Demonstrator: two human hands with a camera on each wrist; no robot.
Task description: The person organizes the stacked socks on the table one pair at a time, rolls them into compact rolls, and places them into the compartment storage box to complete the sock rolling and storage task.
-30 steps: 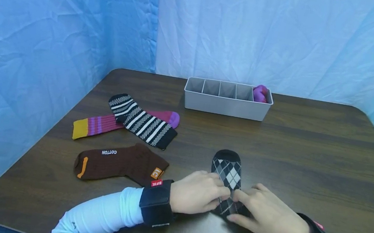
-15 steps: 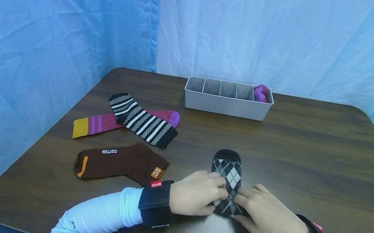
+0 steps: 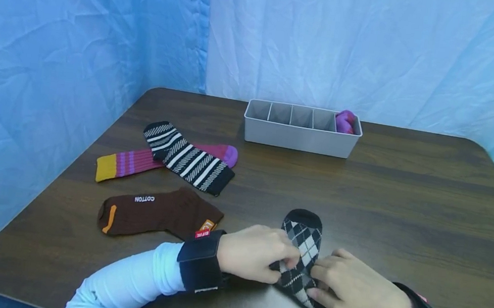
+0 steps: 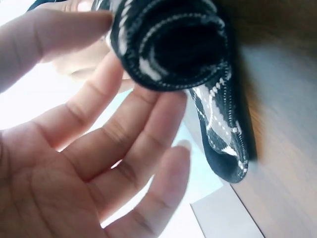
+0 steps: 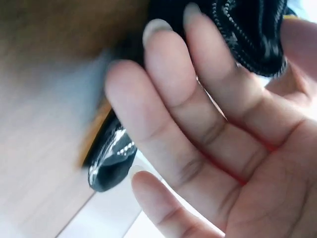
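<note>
The fingers (image 4: 148, 129) of the left hand (image 3: 254, 254) and the right hand (image 3: 361, 294) curl around the rolled end of the diamond sock (image 3: 302, 246) and pinch it from both sides. The sock's toe lies past the fingers on the bench (image 3: 406, 202). A brown sock (image 3: 153, 212) lies left of them.

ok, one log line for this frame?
left hand: pinches argyle sock | right hand: pinches same sock | sock: near end rolled, toe on table

A staged recording booth: blue backdrop sheets (image 3: 105, 31) surround the table (image 3: 406, 202).
</note>
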